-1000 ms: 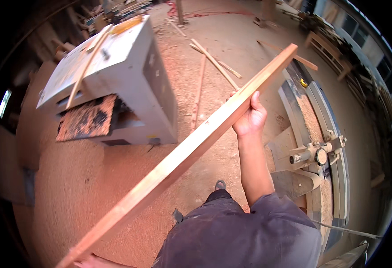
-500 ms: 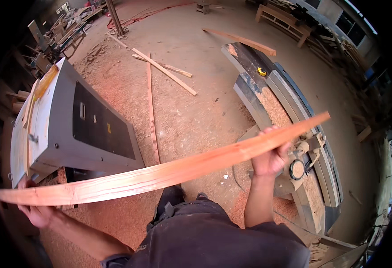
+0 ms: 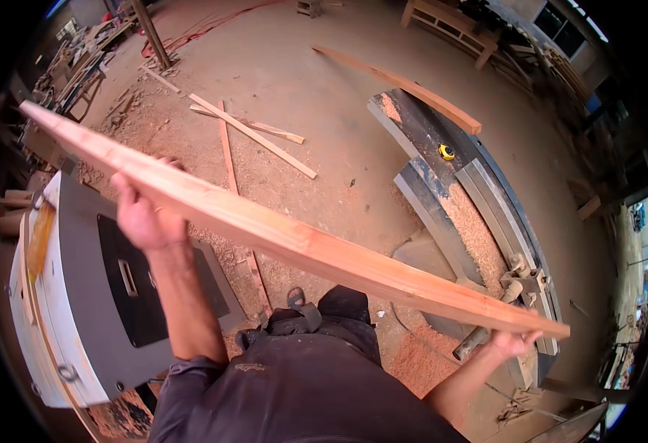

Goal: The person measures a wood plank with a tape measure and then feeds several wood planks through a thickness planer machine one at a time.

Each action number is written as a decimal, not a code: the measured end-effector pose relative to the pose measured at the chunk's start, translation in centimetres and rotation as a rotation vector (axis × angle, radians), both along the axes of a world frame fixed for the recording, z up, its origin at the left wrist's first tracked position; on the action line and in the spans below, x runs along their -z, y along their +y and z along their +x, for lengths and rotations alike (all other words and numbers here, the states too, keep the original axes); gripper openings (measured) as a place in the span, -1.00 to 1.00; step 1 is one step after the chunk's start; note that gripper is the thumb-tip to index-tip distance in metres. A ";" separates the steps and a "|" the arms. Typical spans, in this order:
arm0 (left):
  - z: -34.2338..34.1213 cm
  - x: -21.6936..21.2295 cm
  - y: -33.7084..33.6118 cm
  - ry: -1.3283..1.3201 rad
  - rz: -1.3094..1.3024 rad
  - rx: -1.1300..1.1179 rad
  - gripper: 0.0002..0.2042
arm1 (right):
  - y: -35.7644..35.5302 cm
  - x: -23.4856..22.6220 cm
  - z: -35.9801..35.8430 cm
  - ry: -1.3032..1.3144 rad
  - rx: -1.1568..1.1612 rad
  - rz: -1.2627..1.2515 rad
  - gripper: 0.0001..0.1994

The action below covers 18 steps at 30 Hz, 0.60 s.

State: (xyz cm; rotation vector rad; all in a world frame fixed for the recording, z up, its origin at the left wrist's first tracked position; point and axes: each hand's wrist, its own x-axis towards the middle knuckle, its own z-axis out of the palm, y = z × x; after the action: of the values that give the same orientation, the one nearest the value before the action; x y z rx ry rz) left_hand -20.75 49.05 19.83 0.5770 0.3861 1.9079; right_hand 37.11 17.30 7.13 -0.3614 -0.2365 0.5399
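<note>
A long reddish wooden plank [image 3: 287, 240] slants across in front of me, its left end far and high, its right end low and near. My left hand [image 3: 150, 210] grips it a short way in from the left end, thumb on the near side and fingers behind. My right hand [image 3: 515, 342] is closed round the plank's underside near its right end, most fingers hidden beneath the wood. Below that right end lies a jointer [image 3: 479, 221], its bed strewn with shavings. A yellow tape measure [image 3: 447, 152] rests on the jointer's far table.
At left stands a grey machine cabinet [image 3: 80, 295] with a dark panel. Thin wood strips [image 3: 254, 136] lie crossed on the dusty floor. Another plank [image 3: 405, 87] leans past the jointer's far end. Sawdust [image 3: 420, 362] is heaped near my feet, and a wooden bench [image 3: 453, 31] stands far right.
The plank has swung round: its left end rose and went farther away, its right end came down nearer me. My left hand moved up and inward, my right hand down and outward.
</note>
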 end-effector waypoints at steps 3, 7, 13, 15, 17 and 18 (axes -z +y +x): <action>2.7 2.8 6.3 0.063 -0.268 -0.016 -0.54 | -4.3 1.1 4.7 -0.170 -0.052 -0.038 -0.48; 7.3 11.3 17.1 -0.122 -0.428 0.147 -0.57 | -0.1 2.0 4.2 -0.231 0.185 -0.202 -0.45; 16.5 14.1 27.5 -0.286 -0.696 0.204 -0.61 | 15.1 -0.7 -1.9 -0.321 0.358 -0.364 -0.42; 18.0 17.2 31.9 -0.330 -0.710 0.227 -0.62 | 19.7 -1.9 -3.3 -0.355 0.366 -0.386 -0.40; 20.2 19.1 36.3 -0.343 -0.726 0.253 -0.62 | 23.8 -3.1 -4.6 -0.395 0.367 -0.405 -0.39; 21.6 19.3 38.3 -0.343 -0.760 0.284 -0.63 | 25.7 -3.7 -5.3 -0.412 0.365 -0.413 -0.39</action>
State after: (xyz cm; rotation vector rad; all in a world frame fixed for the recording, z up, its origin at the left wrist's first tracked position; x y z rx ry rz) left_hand 0.80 87.32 0.51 -0.1915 0.7097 1.4033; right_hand 31.80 42.99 10.79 -0.9016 -0.4470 0.1432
